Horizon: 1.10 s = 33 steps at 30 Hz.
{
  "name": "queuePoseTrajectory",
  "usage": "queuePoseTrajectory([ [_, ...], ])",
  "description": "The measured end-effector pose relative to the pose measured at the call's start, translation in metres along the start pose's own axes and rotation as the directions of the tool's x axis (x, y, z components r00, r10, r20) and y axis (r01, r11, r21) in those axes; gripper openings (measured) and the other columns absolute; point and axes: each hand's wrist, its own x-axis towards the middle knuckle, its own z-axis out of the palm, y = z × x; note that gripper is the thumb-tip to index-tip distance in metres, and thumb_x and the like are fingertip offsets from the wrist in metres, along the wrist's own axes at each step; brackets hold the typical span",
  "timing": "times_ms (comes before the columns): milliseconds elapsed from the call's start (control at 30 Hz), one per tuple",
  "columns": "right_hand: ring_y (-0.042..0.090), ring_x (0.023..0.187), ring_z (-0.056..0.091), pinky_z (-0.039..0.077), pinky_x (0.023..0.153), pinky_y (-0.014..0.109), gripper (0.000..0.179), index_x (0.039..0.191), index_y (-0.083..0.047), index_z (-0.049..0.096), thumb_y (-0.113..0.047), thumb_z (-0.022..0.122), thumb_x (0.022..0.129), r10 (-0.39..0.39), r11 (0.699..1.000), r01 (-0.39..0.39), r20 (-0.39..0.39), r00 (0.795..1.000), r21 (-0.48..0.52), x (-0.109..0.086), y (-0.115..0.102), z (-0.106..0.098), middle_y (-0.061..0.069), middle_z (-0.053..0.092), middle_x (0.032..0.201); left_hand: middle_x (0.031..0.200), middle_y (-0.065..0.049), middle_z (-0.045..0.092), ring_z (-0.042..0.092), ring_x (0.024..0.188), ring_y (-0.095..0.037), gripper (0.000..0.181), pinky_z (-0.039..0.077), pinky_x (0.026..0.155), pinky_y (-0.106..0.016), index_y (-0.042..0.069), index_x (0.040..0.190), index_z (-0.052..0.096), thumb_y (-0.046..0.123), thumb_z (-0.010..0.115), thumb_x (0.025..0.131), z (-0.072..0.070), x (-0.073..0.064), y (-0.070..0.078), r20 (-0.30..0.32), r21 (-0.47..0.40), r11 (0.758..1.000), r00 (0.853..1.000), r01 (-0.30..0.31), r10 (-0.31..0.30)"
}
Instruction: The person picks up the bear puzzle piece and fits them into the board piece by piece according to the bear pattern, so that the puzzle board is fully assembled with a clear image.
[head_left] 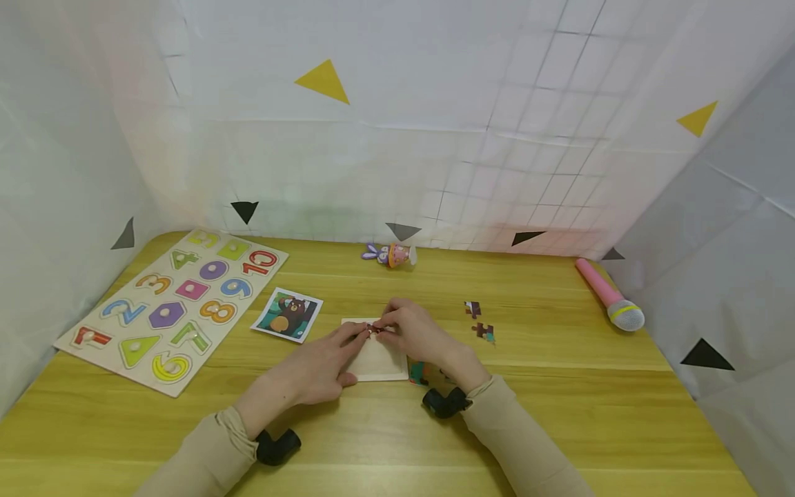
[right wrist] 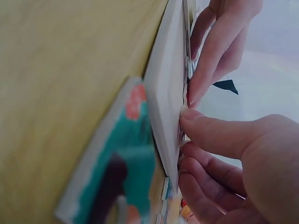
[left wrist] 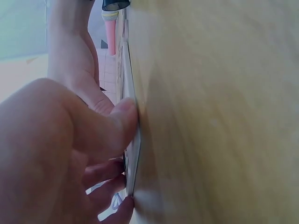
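Note:
A small pale wooden puzzle board (head_left: 384,362) lies between the two hands. The left hand (head_left: 317,367) holds it from the left, thumb along its edge and fingertips at its far part. With thumb and fingertips, the right hand (head_left: 415,335) pinches a small dark puzzle piece (head_left: 370,328) on the board's far part; the fingers hide most of it. Close beside the board, a teal puzzle piece (right wrist: 124,163) shows large in the right wrist view. Two brown puzzle pieces, one here (head_left: 483,332), lie to the right.
Left of the board lies a bear picture card (head_left: 288,315), with a number-and-shape board (head_left: 199,293) beyond it. A rabbit toy figure (head_left: 394,255) lies at the back, and a pink toy microphone (head_left: 605,293) at the right. White patterned cloth (head_left: 397,166) encloses the table.

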Motion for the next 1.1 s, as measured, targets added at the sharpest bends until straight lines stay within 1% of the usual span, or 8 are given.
queuePoseTrajectory([
  [167, 0.018, 0.084, 0.062, 0.05, 0.071, 0.025, 0.018, 0.108, -0.006, 0.077, -0.012, 0.073, 0.092, 0.035, 0.999, -0.035, -0.004, 0.999, 0.024, 0.001, -0.0005, 0.0001, 0.005, 0.064, 0.096, 0.162, -0.008, 0.027, 0.04, 0.143, -0.028, 0.069, 0.05, 0.102, -0.041, 0.009, 0.158, 0.031, 0.032, 0.059, 0.099, -0.0005, -0.0006, 0.0003, -0.002, 0.014, 1.0, 1.0, -0.014, 0.014],
  [267, 0.018, 0.084, 0.061, 0.051, 0.072, 0.027, 0.021, 0.109, -0.004, 0.075, -0.014, 0.075, 0.091, 0.064, 0.998, -0.064, -0.009, 0.998, 0.011, 0.0003, -0.0014, -0.0007, 0.006, 0.062, 0.096, 0.163, -0.007, 0.026, 0.036, 0.146, -0.028, 0.07, 0.048, 0.106, -0.043, 0.008, 0.157, 0.031, 0.032, 0.06, 0.099, -0.0013, -0.0006, 0.0014, 0.002, 0.01, 1.0, 1.0, -0.01, 0.01],
  [433, 0.018, 0.085, 0.059, 0.051, 0.074, 0.03, 0.027, 0.113, -0.002, 0.074, -0.018, 0.075, 0.091, 0.123, 0.992, -0.123, -0.006, 0.992, 0.012, -0.0025, -0.002, -0.0028, 0.007, 0.06, 0.095, 0.167, -0.005, 0.021, 0.025, 0.152, -0.025, 0.071, 0.038, 0.115, -0.044, 0.007, 0.157, 0.03, 0.03, 0.06, 0.098, -0.002, 0.0001, 0.0026, 0.028, -0.01, 1.0, 1.0, -0.003, 0.003],
  [500, 0.019, 0.087, 0.059, 0.052, 0.076, 0.032, 0.027, 0.113, -0.003, 0.074, -0.018, 0.074, 0.091, 0.136, 0.991, -0.135, -0.004, 0.991, 0.019, -0.0028, -0.0022, -0.0034, 0.006, 0.06, 0.096, 0.167, -0.005, 0.02, 0.026, 0.151, -0.025, 0.071, 0.037, 0.116, -0.044, 0.005, 0.157, 0.03, 0.028, 0.06, 0.097, -0.0023, 0.0004, 0.0026, 0.032, -0.018, 1.0, 0.999, -0.011, 0.011],
  [667, 0.018, 0.085, 0.058, 0.051, 0.075, 0.032, 0.026, 0.111, -0.002, 0.074, -0.019, 0.074, 0.091, 0.102, 0.994, -0.103, -0.006, 0.995, -0.027, -0.0019, -0.0024, -0.0037, 0.006, 0.06, 0.095, 0.167, -0.008, 0.02, 0.026, 0.151, -0.028, 0.071, 0.038, 0.115, -0.045, 0.003, 0.157, 0.029, 0.025, 0.06, 0.097, -0.0024, 0.0007, 0.0021, 0.03, -0.042, 0.999, 0.999, -0.023, 0.024],
  [867, 0.017, 0.083, 0.055, 0.051, 0.074, 0.032, 0.024, 0.107, -0.002, 0.073, -0.02, 0.074, 0.092, 0.059, 0.994, -0.06, -0.011, 0.998, -0.094, -0.0013, -0.0023, -0.0028, 0.005, 0.059, 0.091, 0.168, -0.007, 0.017, 0.02, 0.153, -0.026, 0.071, 0.032, 0.118, -0.045, 0.006, 0.159, 0.024, 0.026, 0.057, 0.099, -0.0028, 0.0015, 0.0012, 0.044, -0.055, 0.998, 0.998, -0.036, 0.038],
  [1033, 0.016, 0.08, 0.051, 0.047, 0.071, 0.03, 0.024, 0.107, -0.003, 0.073, -0.021, 0.074, 0.092, 0.047, 0.994, -0.049, -0.022, 0.999, -0.094, -0.0024, -0.0018, -0.0025, 0.005, 0.058, 0.09, 0.168, -0.006, 0.016, 0.019, 0.153, -0.025, 0.071, 0.031, 0.119, -0.045, 0.007, 0.159, 0.024, 0.026, 0.057, 0.099, -0.0033, 0.0009, 0.0008, 0.055, -0.073, 0.997, 0.998, -0.024, 0.028],
  [1100, 0.017, 0.081, 0.052, 0.047, 0.072, 0.031, 0.027, 0.111, -0.002, 0.071, -0.021, 0.073, 0.093, 0.053, 0.997, -0.053, -0.007, 0.999, -0.058, -0.0044, -0.0006, -0.0044, 0.006, 0.058, 0.093, 0.168, -0.006, 0.016, 0.019, 0.153, -0.025, 0.071, 0.031, 0.119, -0.045, 0.008, 0.159, 0.024, 0.026, 0.057, 0.099, -0.0034, 0.0006, 0.0007, 0.059, -0.078, 0.997, 0.998, -0.019, 0.024],
])
